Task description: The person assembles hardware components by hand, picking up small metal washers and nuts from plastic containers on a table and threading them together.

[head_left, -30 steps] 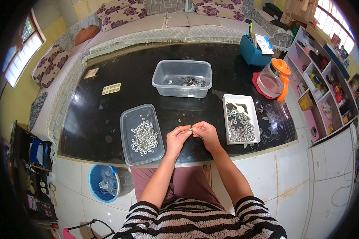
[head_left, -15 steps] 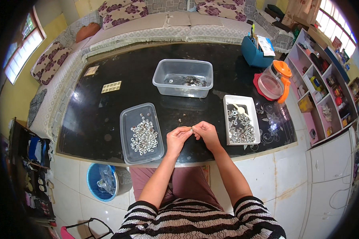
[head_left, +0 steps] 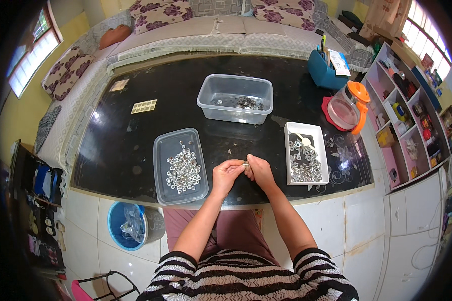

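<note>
Small metal piece [head_left: 246, 164] sits between left hand [head_left: 227, 175] and right hand [head_left: 259, 174], both closed in a pinch on it, over the near side of the desk [head_left: 120, 168]. We see metal rings [head_left: 183, 173] in a clear tray [head_left: 164, 145] left, white box [head_left: 288, 160] with hardware [head_left: 306, 168] right; beyond, clear tub [head_left: 236, 115].

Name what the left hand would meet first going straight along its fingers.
Past the small metal piece at its fingertips, the left hand would likely meet the right hand first; whether they touch is unclear.
</note>
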{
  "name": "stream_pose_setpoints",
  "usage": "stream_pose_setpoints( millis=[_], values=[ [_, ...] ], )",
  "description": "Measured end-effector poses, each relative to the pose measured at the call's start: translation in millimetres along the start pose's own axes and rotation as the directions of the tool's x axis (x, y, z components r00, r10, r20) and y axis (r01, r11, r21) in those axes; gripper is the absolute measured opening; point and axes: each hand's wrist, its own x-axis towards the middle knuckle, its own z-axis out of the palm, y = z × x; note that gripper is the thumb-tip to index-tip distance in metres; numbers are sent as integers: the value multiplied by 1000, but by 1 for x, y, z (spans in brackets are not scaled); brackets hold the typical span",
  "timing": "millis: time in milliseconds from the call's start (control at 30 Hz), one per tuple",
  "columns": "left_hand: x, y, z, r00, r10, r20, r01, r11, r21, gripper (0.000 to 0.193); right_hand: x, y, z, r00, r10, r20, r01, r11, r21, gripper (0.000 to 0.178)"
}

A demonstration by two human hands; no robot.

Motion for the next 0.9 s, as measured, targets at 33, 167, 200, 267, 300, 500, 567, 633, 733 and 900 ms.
stream_pose_setpoints(
  millis=[33,167,200,267,300,500,567,633,733,900],
  values=[
    [1,0,0,1000,1,0,-1,1000,-1,12,0,1,0,999,-32,2,31,993,112,36],
    [0,-5,-6,1000,-25,-14,25,1000,-2,13,0,5,-1,995,-88,44,86,995,57,37],
    [0,-5,-7,1000,-23,-7,23,1000,8,13,-1,1,-3,996,-31,79,33,999,-22,36],
    [0,-4,-6,1000,-25,-3,25,1000,0,12,-2,-2,-4,992,27,120,-15,995,-104,35],
    [1,-3,-5,999,-30,12,31,999,-12,12,-1,-1,-4,996,42,83,-32,993,-113,34],
    [0,1,-1,998,-7,60,7,1000,4,8,-6,3,-4,995,-88,49,90,996,-30,34],
    [1,-3,-6,998,-33,53,32,999,21,9,-5,5,-4,995,-77,71,80,996,-48,35],
    [1,-5,-8,997,-60,54,58,998,37,10,-5,4,-3,994,-67,83,73,995,-67,35],
    [1,-1,-6,998,-58,34,55,994,92,11,-5,-1,5,996,-86,-19,84,992,-92,39],
    [1,-2,-5,995,-78,63,74,995,65,10,-5,3,6,977,-175,-121,152,972,-180,36]
  ],
)
